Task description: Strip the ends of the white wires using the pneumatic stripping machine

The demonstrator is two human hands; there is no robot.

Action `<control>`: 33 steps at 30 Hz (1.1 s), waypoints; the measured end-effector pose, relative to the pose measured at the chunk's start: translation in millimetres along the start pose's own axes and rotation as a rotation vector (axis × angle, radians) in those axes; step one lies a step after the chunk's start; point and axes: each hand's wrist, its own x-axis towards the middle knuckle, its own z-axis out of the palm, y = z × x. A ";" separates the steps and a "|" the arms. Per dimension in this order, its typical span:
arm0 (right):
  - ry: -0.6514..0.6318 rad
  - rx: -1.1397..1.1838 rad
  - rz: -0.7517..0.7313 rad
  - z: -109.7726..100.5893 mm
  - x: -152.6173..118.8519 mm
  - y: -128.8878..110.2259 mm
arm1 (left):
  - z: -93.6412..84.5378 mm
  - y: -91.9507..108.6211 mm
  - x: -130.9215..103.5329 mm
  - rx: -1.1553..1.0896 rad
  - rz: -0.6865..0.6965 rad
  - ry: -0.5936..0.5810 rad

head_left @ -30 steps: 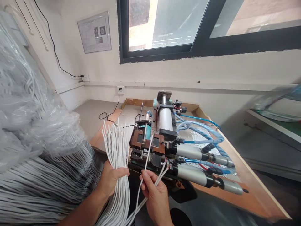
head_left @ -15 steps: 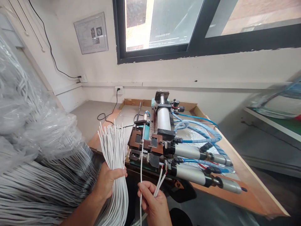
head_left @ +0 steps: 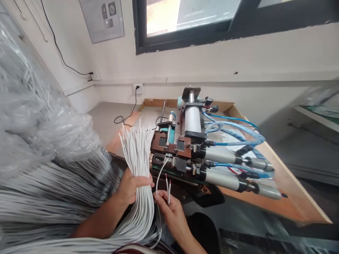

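Observation:
My left hand is wrapped round a thick bundle of white cables, whose loose ends fan out upward. To its right, my right hand pinches a single white cable between thumb and finger. That cable bends up into the front of a pneumatic wire-stripping machine. Two short cable ends with reddish tips also stick up from my right hand's fingers. The cable's far end is hidden in the machine's jaws.
Cylinders and blue air hoses reach out on the machine's right. A wood-edged bench carries it. Many grey-white cables under clear plastic are piled at the left. A window is above.
The view has tilted down and shifted left. The single cable ran straight up before and now bows into the machine. The reddish-tipped cable ends stand more upright in my right hand.

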 end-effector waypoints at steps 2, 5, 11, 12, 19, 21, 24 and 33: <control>-0.013 -0.050 -0.029 2.8 -4.0 0.1 | 2.4 -4.5 -2.4 -0.001 -0.041 -0.017; -0.061 -0.070 -0.057 7.1 -7.4 1.3 | 4.2 -11.1 -6.4 -0.023 -0.086 -0.029; -0.141 -0.095 -0.120 15.3 -11.5 3.6 | 1.5 -15.8 -13.5 -0.028 -0.021 -0.004; -0.134 -0.075 -0.108 15.4 -13.1 3.2 | 0.5 -15.4 -14.4 -0.021 -0.016 0.002; 0.081 -0.017 -0.085 -11.2 -34.2 4.3 | -3.5 -5.0 -18.8 0.010 0.052 0.036; 0.179 -0.045 -0.127 -19.9 -37.5 2.4 | -3.7 -3.9 -19.3 0.014 0.063 0.045; 0.252 -0.075 -0.083 -22.1 -32.6 -8.2 | -3.7 -7.4 -19.2 0.063 0.074 0.022; -0.025 -0.150 -0.240 4.0 4.2 -42.0 | -5.6 -20.7 -18.8 0.201 0.159 -0.058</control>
